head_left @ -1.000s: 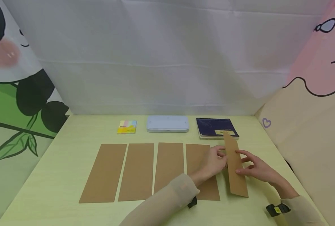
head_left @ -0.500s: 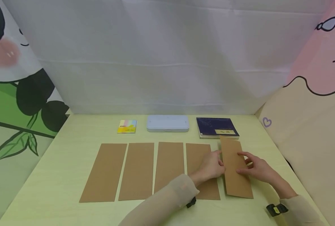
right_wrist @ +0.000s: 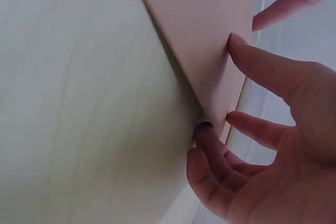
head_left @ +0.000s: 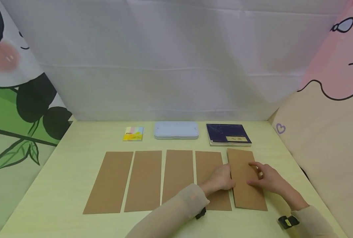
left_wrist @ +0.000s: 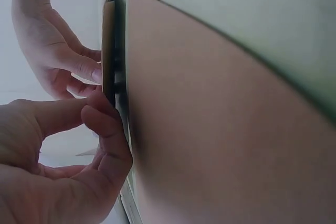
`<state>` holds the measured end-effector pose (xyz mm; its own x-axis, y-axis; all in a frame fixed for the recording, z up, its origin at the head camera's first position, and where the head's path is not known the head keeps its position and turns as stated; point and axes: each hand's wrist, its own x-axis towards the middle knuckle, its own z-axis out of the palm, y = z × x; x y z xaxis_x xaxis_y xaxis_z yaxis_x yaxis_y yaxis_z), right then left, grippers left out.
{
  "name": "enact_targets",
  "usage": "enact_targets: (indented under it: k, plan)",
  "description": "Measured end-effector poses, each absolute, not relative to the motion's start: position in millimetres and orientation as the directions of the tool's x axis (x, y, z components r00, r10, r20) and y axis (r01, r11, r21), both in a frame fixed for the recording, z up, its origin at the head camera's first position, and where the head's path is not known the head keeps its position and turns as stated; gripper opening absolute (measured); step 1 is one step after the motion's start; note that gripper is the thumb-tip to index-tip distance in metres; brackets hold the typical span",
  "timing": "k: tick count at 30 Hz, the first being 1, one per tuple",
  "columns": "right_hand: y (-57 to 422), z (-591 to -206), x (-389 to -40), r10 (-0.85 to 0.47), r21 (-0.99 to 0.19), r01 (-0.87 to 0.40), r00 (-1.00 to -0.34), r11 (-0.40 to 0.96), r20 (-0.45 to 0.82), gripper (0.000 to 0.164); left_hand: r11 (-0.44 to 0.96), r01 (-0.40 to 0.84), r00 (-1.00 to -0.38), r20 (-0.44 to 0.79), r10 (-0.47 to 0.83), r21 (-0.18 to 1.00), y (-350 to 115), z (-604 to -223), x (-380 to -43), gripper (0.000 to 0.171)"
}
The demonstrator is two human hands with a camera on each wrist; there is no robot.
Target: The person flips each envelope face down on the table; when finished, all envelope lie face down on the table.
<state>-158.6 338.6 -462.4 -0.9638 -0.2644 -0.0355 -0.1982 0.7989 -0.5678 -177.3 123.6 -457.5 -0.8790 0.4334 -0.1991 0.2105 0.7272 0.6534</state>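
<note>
A rectangular brown cardboard sheet [head_left: 241, 180] lies nearly flat at the right end of a row of similar sheets. My left hand [head_left: 220, 177] pinches its left edge; the left wrist view shows the thumb and curled fingers meeting at that edge [left_wrist: 108, 51]. At the opposite edge is my right hand [head_left: 269, 178]. In the right wrist view, its thumb [right_wrist: 262, 66] is on the sheet's upper face while other fingers reach under the slightly raised edge. Partly beneath my left hand and forearm is the neighbouring cardboard sheet [head_left: 207, 159].
Three more brown sheets, the left one [head_left: 109, 181], a second [head_left: 143, 181] and a middle one [head_left: 178, 168], lie flat leftward. Behind them stand a sticky-note pack [head_left: 133, 134], a pale flat case [head_left: 176, 130] and a dark blue book [head_left: 228, 134]. A white curtain [head_left: 170, 66] hangs behind.
The right-hand sheet has tipped from steeply tilted to almost flat, its far end moving left and clear of the book. My left hand has moved slightly toward me along its edge.
</note>
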Motion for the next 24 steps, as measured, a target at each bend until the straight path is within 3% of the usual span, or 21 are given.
enact_targets:
  k: [18, 24]
  plan:
    - [334.1, -463.3, -155.5, -0.226, -0.521, -0.163, -0.972, 0.838, -0.058, 0.074, 0.743, 0.196, -0.864, -0.247, 0.440, 0.639, 125.0, -461.2, -179.9, 0.023]
    - [333.9, -462.5, -156.1, -0.241, -0.528, -0.172, -0.968, 0.831, -0.065, 0.073, 0.790, 0.217, -0.862, -0.266, 0.431, 0.574, 127.5, -458.8, -179.1, 0.025]
